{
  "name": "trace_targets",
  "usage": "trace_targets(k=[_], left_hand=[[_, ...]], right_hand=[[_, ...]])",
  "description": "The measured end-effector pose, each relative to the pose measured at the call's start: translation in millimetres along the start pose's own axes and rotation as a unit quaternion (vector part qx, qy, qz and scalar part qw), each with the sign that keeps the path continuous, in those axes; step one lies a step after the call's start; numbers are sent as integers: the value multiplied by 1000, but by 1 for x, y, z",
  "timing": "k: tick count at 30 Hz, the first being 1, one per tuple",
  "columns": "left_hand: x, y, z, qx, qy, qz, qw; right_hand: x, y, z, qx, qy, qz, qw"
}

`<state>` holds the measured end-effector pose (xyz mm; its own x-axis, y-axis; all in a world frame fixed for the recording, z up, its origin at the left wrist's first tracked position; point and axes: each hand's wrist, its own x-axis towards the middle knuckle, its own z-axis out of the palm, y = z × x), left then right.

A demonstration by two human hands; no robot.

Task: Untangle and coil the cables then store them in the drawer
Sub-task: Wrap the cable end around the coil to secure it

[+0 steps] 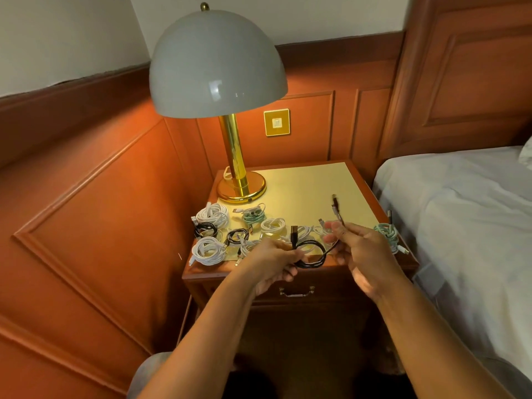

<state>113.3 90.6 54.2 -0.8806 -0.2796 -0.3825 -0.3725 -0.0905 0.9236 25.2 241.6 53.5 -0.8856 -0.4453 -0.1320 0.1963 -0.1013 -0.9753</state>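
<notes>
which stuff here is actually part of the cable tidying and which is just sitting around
Part of the job:
- black cable, gripped by the left hand and pinched by the right hand
- coiled white cables, black coils and teal coils on the nightstand
- closed drawer

Just lying about:
- lamp
- wall switch
- bed

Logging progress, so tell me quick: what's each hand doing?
Left hand: grips the coiled part of the black cable.
Right hand: pinches the same cable's free end.
</notes>
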Motion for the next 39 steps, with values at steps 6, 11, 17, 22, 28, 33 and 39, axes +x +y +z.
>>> trace_targets(k=[6, 11, 17, 22, 28, 33, 39], left_hand=[[-4, -3, 5, 32, 18, 72, 997], [-3, -1, 5, 94, 70, 101, 988], [-2, 1, 5, 77, 50, 90, 992], [-6, 2, -2, -92, -67, 33, 993], [-2, 0, 4, 25, 9, 59, 998], [-1, 0, 5, 35, 22, 62, 997], [-4, 7, 1, 22, 10, 55, 998]], right_hand=[[13, -2, 2, -213, 59, -57, 974], [11, -6, -7, -231, -49, -9, 972], [8, -6, -11, -215, -154, 76, 961], [3, -13, -5, -184, -184, 49, 964], [-5, -18, 7, -127, -156, 60, 978], [-12, -21, 12, -163, -219, 38, 961], [-22, -9, 15, -327, -223, -116, 911]])
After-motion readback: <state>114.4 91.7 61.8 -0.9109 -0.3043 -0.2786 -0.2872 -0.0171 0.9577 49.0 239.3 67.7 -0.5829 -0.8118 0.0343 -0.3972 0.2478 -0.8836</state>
